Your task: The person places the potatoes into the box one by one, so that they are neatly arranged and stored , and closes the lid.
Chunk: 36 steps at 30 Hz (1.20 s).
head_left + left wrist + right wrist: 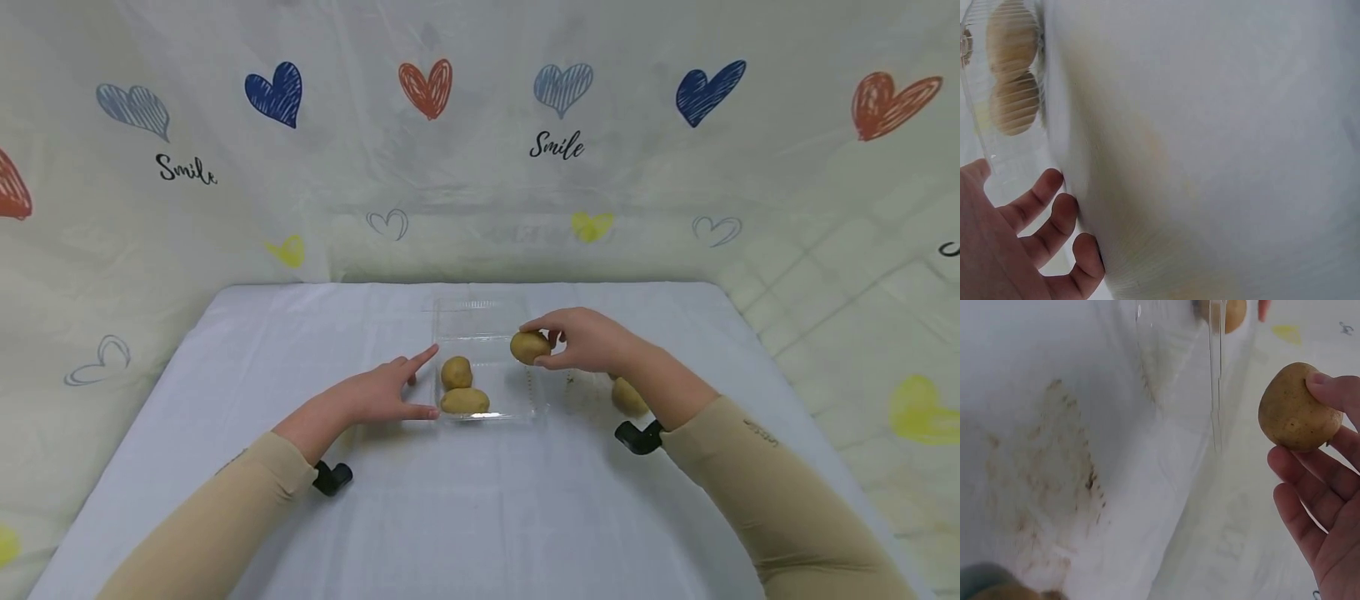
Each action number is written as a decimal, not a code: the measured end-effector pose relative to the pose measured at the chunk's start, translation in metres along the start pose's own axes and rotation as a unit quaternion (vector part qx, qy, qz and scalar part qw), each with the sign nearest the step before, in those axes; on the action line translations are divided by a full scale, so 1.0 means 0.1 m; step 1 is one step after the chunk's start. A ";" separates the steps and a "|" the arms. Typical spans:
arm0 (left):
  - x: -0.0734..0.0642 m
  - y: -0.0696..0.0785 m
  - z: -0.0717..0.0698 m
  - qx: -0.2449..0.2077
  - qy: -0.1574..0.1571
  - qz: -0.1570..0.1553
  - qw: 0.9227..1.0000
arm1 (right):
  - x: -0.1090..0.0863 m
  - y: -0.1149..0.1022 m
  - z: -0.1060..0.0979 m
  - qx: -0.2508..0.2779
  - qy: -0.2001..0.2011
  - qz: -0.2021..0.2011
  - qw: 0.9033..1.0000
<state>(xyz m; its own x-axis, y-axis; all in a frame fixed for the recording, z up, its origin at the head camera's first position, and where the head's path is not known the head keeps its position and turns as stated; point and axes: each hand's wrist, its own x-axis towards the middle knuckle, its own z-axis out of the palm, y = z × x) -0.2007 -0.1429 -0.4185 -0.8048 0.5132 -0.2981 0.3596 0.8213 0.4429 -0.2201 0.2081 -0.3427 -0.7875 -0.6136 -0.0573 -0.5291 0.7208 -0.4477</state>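
My right hand (588, 340) pinches a potato (1294, 409) between thumb and fingers, over the right side of a clear plastic container (506, 392). The container lies with its lid (480, 318) folded back. In its left half sit two potatoes, a rounder one (456, 372) behind and a longer one (465, 401) in front. At the container's left side is my left hand (382, 392), thumb and forefinger spread with their tips right at its edge. In the left wrist view, the other fingers (1054, 231) bend loosely down at the white cloth.
Another potato (628, 398) lies on the white tablecloth (480, 508), partly behind my right forearm. Brown dirt marks (1088, 478) spot the cloth right of the container. A backdrop (495, 183) printed with hearts hangs behind the table.
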 end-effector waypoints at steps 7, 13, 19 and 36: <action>0.01 -0.02 0.00 -0.004 -0.003 -0.002 1.000 | 0.18 -0.14 0.20 -0.040 -0.020 -0.025 0.999; 0.01 -0.01 -0.01 -0.005 -0.004 -0.002 1.000 | 0.30 -0.21 0.36 -0.065 -0.039 -0.030 0.997; 0.01 0.01 -0.01 -0.007 -0.004 0.000 1.000 | 0.39 -0.20 0.50 -0.106 -0.049 -0.026 0.993; -0.01 0.00 -0.02 -0.004 -0.002 -0.003 1.000 | 0.49 -0.26 0.67 -0.117 -0.077 -0.010 0.990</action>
<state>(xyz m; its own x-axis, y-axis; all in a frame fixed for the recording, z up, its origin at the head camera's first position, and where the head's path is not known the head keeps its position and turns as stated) -0.2009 -0.1442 -0.4169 -0.8054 0.5094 -0.3032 0.3514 0.8221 0.4479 -0.2234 0.1379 -0.3940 -0.7280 -0.6579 -0.1928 -0.6176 0.7515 -0.2320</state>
